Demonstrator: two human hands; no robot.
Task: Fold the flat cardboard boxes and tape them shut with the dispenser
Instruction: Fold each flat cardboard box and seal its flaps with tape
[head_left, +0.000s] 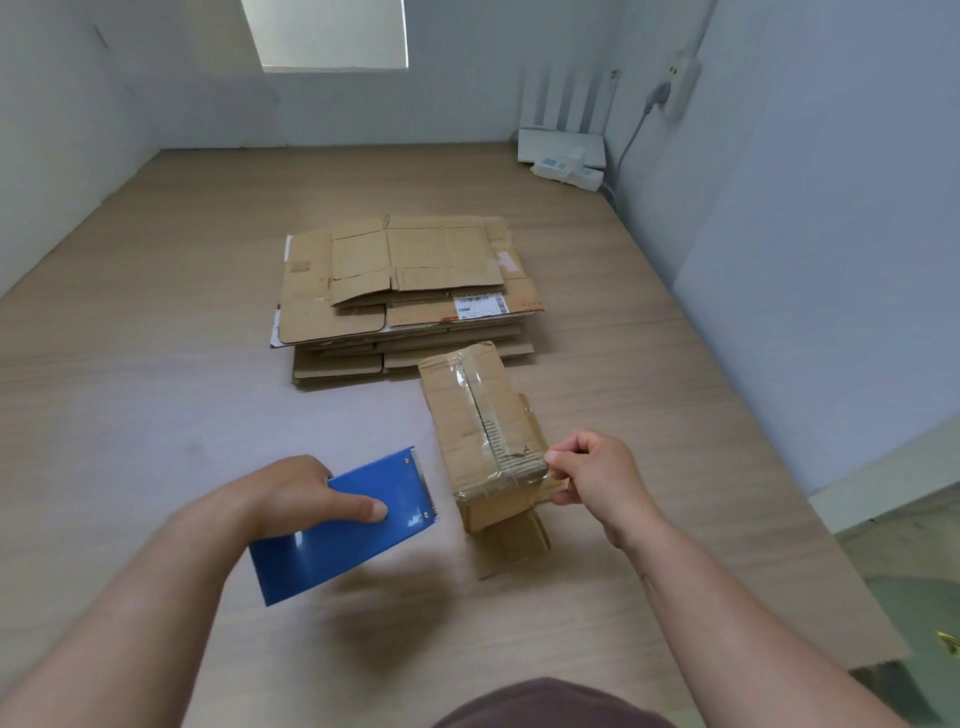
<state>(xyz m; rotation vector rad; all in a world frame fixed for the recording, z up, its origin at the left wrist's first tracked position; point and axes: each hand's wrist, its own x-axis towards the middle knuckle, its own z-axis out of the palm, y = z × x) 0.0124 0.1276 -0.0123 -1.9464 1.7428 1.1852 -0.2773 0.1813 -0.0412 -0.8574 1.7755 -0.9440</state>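
Note:
A small folded cardboard box stands on the wooden table, with clear tape running along its top seam and over its near end. My right hand pinches the near right corner of the box, where the tape ends. My left hand grips a blue tape dispenser just left of the box, its serrated edge facing the box and a short gap between them. A stack of flat cardboard boxes lies behind the folded one.
A white router with upright antennas and a power strip sit in the far right corner, with a cable running up the wall. White walls close in the table on three sides. The table's right edge drops to a lower surface.

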